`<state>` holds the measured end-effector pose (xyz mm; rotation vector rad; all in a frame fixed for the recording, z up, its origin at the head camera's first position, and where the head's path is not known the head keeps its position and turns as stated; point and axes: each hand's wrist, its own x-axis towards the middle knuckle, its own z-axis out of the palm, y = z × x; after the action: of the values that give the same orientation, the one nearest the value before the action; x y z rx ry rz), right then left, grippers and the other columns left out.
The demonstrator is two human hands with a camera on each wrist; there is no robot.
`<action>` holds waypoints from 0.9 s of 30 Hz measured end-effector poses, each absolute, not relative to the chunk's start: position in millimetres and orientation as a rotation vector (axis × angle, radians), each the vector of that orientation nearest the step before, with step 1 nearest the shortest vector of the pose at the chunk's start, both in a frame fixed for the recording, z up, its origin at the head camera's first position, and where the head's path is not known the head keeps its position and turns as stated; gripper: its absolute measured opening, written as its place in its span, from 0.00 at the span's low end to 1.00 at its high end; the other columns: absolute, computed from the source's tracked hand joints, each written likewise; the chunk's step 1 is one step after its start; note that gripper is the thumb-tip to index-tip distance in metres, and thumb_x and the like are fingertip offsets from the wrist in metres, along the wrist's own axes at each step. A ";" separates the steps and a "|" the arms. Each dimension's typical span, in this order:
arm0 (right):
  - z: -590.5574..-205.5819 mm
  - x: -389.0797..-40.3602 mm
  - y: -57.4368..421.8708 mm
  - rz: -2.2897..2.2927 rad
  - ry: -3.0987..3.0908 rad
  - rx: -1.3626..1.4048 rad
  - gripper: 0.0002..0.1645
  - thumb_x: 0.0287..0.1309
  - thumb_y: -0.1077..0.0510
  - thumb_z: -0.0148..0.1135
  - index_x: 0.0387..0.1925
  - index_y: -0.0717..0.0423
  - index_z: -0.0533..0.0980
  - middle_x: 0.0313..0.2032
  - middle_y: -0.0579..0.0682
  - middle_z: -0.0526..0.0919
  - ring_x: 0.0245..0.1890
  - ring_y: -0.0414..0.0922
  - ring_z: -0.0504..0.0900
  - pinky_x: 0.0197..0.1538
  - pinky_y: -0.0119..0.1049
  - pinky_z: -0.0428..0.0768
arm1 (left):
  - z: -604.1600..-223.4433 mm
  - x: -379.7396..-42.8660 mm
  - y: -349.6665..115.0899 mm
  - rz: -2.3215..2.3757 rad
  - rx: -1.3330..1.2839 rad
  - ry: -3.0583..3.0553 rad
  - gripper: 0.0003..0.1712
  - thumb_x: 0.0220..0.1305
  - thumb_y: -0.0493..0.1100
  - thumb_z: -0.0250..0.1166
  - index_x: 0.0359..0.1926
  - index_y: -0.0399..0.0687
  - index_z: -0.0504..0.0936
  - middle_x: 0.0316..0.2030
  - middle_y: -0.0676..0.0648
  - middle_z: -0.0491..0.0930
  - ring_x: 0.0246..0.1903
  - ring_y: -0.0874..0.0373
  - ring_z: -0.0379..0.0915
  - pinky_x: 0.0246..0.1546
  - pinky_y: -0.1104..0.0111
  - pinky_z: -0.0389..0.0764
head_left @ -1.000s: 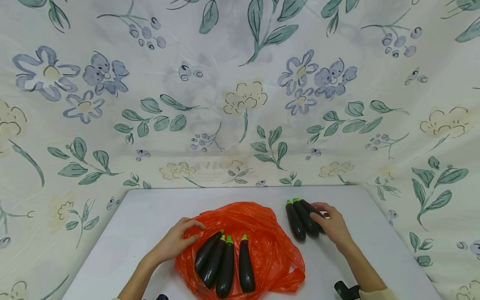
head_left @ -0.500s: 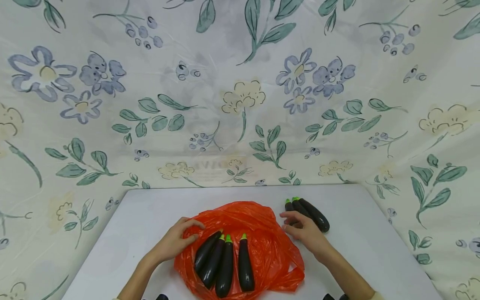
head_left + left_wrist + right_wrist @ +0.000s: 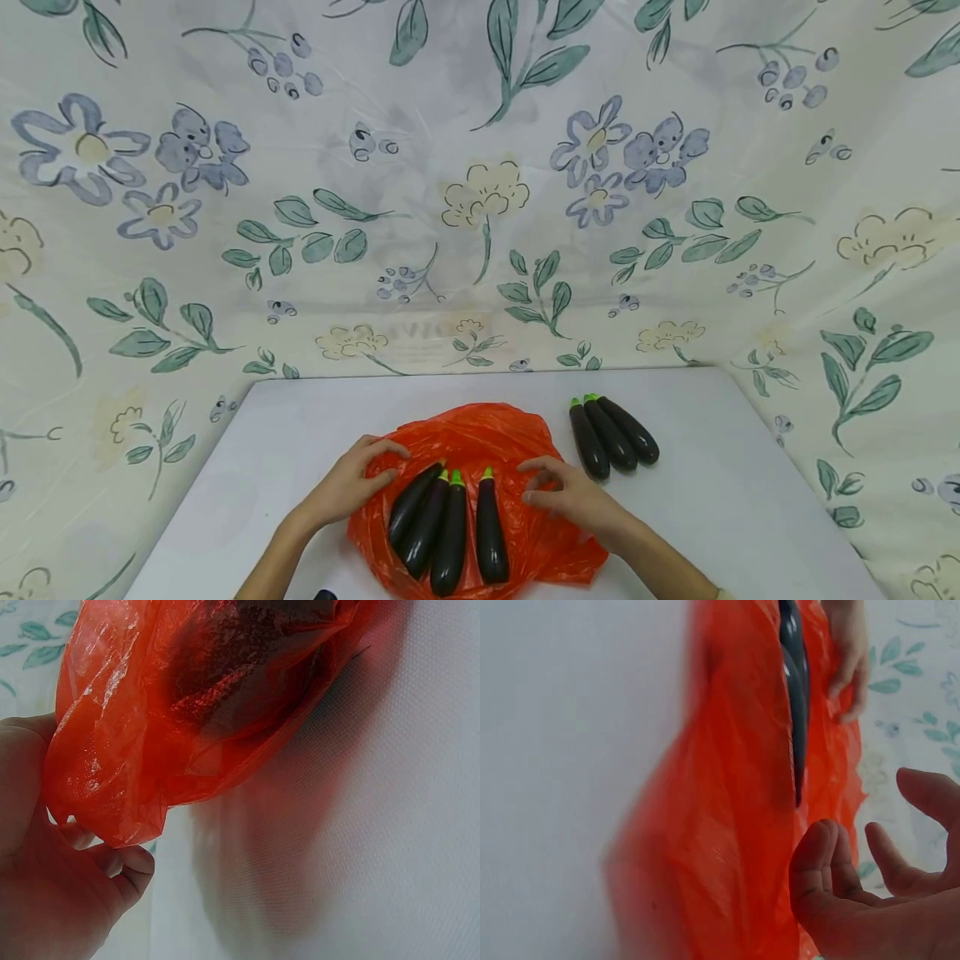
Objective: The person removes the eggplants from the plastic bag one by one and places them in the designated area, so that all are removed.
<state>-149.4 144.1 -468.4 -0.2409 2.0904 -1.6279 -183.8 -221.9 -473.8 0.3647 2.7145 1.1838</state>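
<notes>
A crinkled red plastic bag [image 3: 517,433] lies spread on the white table. Several dark eggplants [image 3: 450,537] with green stem ends rest in its opening, side by side. My left hand [image 3: 354,475] holds the bag's left edge; in the left wrist view the film [image 3: 105,765] passes between thumb and fingers. Over the bag's right side hovers my right hand [image 3: 573,492], fingers loosely bent and nothing in them; the right wrist view shows them apart. Three more eggplants [image 3: 615,437] lie together on the table, beyond the right hand.
The white tabletop [image 3: 742,500] extends around the bag, its far edge meeting a floral-patterned sheet [image 3: 420,217] that also covers both sides. A small black object [image 3: 325,595] shows at the bottom edge by the left forearm.
My right hand has moved left and nearer, from the three eggplants on the table to above the bag's right side. The left hand and the eggplants stay in place.
</notes>
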 end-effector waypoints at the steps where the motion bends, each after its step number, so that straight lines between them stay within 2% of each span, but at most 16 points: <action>1: -469.5 -148.0 141.5 -1.616 2.083 -0.242 0.31 0.61 0.54 0.67 0.63 0.57 0.71 0.45 0.52 0.78 0.44 0.49 0.75 0.46 0.41 0.80 | -474.0 -183.8 -221.9 1.185 0.365 2.713 0.13 0.66 0.41 0.67 0.50 0.62 0.82 0.53 0.45 0.73 0.54 0.47 0.71 0.53 0.48 0.82; 7: -481.6 -143.9 127.9 -1.563 2.019 -0.213 0.31 0.59 0.55 0.69 0.62 0.56 0.71 0.43 0.53 0.79 0.41 0.49 0.77 0.41 0.37 0.80 | -474.6 -183.7 -221.8 1.191 0.362 2.706 0.13 0.66 0.41 0.67 0.50 0.61 0.82 0.52 0.45 0.73 0.54 0.47 0.71 0.52 0.49 0.82; 10: -494.2 -146.9 124.2 -1.511 2.012 -0.196 0.34 0.57 0.49 0.71 0.61 0.52 0.69 0.44 0.53 0.79 0.41 0.49 0.77 0.40 0.36 0.81 | -474.9 -184.0 -221.3 1.189 0.350 2.705 0.13 0.66 0.41 0.67 0.50 0.62 0.82 0.52 0.45 0.73 0.54 0.47 0.71 0.53 0.49 0.82; 16: -519.3 -152.0 118.8 -1.477 2.002 -0.180 0.41 0.46 0.41 0.79 0.58 0.46 0.69 0.41 0.53 0.79 0.40 0.49 0.79 0.40 0.36 0.81 | -474.9 -183.8 -220.6 1.192 0.344 2.702 0.13 0.67 0.41 0.67 0.50 0.62 0.82 0.53 0.45 0.73 0.55 0.47 0.70 0.54 0.49 0.82; 23: -500.6 -138.7 106.2 -1.385 2.104 -0.240 0.37 0.53 0.48 0.76 0.59 0.51 0.68 0.37 0.53 0.79 0.37 0.49 0.78 0.40 0.39 0.79 | -473.4 -182.4 -220.5 1.185 0.376 2.707 0.13 0.67 0.41 0.66 0.50 0.61 0.82 0.53 0.45 0.73 0.55 0.47 0.70 0.55 0.46 0.80; 27: -497.2 -135.9 99.4 -1.335 2.181 -0.211 0.35 0.53 0.48 0.76 0.58 0.50 0.70 0.34 0.53 0.79 0.34 0.49 0.78 0.37 0.39 0.77 | -472.2 -182.9 -219.7 1.185 0.374 2.707 0.13 0.67 0.41 0.66 0.50 0.62 0.82 0.53 0.45 0.73 0.55 0.47 0.70 0.55 0.46 0.80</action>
<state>-135.9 99.4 -497.2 -0.2113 2.1814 -1.3351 -182.9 -219.7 -472.2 0.3741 2.7072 1.1847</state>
